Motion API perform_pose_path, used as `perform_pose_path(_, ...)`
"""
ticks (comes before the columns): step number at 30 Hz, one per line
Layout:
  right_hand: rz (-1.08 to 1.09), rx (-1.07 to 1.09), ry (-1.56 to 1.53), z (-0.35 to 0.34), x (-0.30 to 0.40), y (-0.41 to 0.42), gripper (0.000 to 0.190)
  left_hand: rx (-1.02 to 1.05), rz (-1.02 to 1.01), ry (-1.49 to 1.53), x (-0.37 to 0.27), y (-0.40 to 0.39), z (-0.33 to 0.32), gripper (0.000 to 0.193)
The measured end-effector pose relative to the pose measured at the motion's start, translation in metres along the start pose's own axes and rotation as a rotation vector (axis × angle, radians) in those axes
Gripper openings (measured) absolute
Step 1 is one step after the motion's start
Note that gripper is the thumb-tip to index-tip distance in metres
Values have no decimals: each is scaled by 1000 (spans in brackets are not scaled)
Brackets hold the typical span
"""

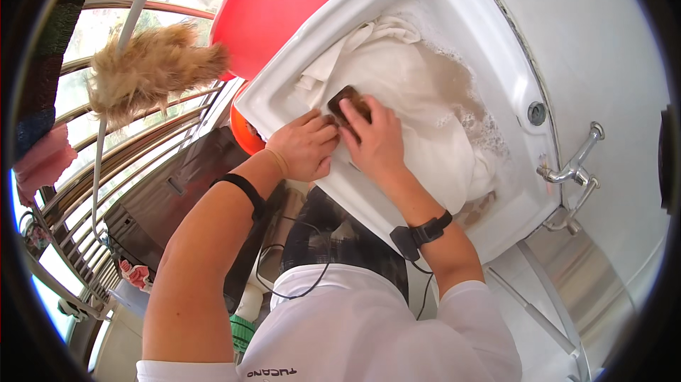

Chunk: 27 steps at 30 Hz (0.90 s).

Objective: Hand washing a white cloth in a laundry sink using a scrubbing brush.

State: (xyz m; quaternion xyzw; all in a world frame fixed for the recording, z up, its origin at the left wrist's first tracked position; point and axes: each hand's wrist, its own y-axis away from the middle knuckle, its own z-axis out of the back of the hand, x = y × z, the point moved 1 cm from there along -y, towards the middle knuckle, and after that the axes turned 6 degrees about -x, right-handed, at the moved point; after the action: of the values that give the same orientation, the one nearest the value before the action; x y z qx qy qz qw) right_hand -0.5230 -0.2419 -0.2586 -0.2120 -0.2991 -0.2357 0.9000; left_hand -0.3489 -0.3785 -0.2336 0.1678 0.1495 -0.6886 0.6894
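White wet cloth (393, 79) lies bunched in soapy, greyish water inside a white sink (511, 73). My right hand (375, 134) grips a dark brown block (343, 96), perhaps a scrubbing brush, over the cloth near the sink's front left rim. Close beside it, my left hand (306, 145) is at the rim with its fingers curled; the fingertips meet something small and dark by the block, and whether they hold it is unclear. Foam floats along the cloth's far right side.
A chrome tap (572, 169) is on the wall to the right. Behind the sink's left side stands a large red basin (282, 9), with an orange container (246, 126) below. A fluffy brown duster (154, 71) hangs at the left before window bars.
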Motion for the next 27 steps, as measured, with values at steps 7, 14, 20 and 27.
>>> perform_pose_path(7,-89,-20,306,2,-45,-41,50,-78,3,-7,-2,-1,-2,39)
perform_pose_path(14,-153,7,330,-19,-37,-66,47,-80,5,9,-1,-5,2,41)
perform_pose_path(20,-23,69,216,-12,1,-51,47,-52,33,34,0,3,0,42)
perform_pose_path(27,-226,-219,353,5,-106,-58,48,-56,21,27,-1,-3,-1,42)
